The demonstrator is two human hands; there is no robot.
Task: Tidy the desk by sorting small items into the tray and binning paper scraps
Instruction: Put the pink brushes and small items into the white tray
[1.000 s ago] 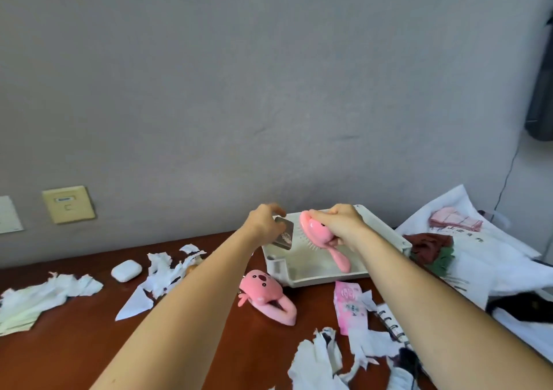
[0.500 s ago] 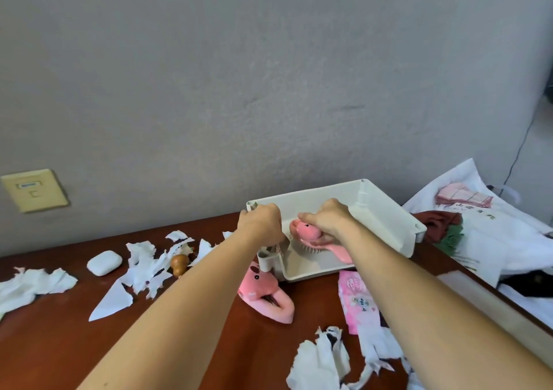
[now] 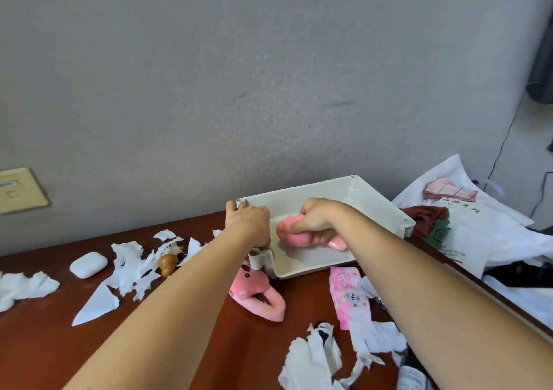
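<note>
Two bare hands were over the white tray, which stood on the brown table at about one o'clock from the centre of the view. The right hand was inside the tray, and its grip was pressed around a pink hairbrush; the bristles pointed down and seemed to touch the tray floor, and the handle end showed under the wrist. The left hand was at the tray's left wall, at nine o'clock from the brush. Its fingers were curled down behind that wall, so I cannot tell if its grip was spread or pinching something.

Just beside the near-left corner of the tray, at six o'clock from the left hand, a pink plush toy lay on the table. A pink tissue pack lay near the tray's front edge, at four o'clock from the toy. Torn paper scraps were spread at nine o'clock, with a small brown gourd among them and a white earbud case beside them. More scraps lay at five o'clock.
</note>
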